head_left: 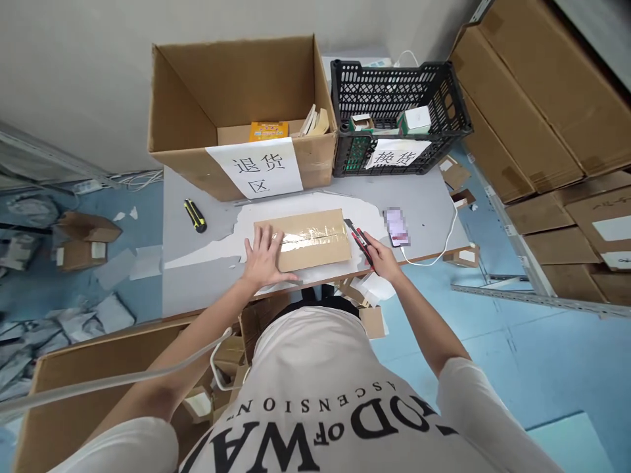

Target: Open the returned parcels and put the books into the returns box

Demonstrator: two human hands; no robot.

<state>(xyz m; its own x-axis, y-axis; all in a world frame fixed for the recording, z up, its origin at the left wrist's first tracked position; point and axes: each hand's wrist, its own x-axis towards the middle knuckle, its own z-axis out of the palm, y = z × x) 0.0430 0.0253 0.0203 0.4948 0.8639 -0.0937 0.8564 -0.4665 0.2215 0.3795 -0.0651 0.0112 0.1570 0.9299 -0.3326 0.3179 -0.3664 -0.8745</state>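
A flat cardboard box with clear shiny tape across its top lies on the table in front of me. My left hand rests on the box's left end, fingers spread and thumb along the near edge. In my right hand, at the right of the box, is a red and black utility knife. Its tip points away from me, near the box's upper right corner. The fingers of that hand are wrapped round the handle.
Behind the box stand a large open carton and a black plastic crate, both holding small boxes. A yellow and black cutter lies left on the table; a phone with a white cable lies right. Stacked cartons rise at right.
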